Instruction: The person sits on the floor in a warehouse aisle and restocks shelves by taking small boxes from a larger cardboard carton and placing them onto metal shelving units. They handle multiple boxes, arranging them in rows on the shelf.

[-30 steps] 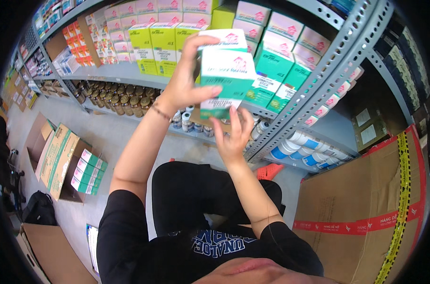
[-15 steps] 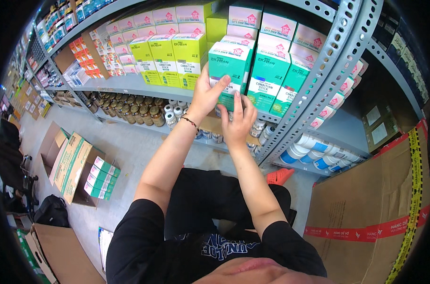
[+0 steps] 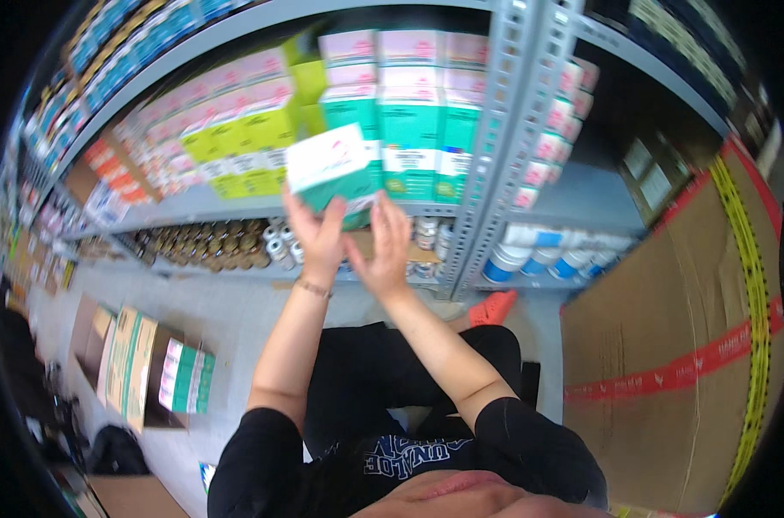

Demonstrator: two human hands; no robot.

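A green box with a white and pink top point(image 3: 330, 162) is tilted in front of the shelf, its top turned up towards me. My left hand point(image 3: 317, 233) grips its left and lower side, thumb across the near face. My right hand point(image 3: 385, 246) holds the lower right side, fingers stretched up along it and slightly blurred. Just behind stand matching green boxes point(image 3: 409, 129) in a row, with more stacked boxes behind them. Lime-green boxes point(image 3: 241, 138) line the shelf to the left.
A grey metal shelf post point(image 3: 517, 112) rises at the right. Brown-capped jars point(image 3: 206, 246) and white bottles fill the level below. An open carton point(image 3: 133, 363) with green boxes point(image 3: 186, 377) lies on the floor at left. A large taped carton point(image 3: 642, 345) stands at right.
The held green box has come away from the row, down and to the left, and has tipped so its top shows. Both hands moved with it, and the whole view shifted.
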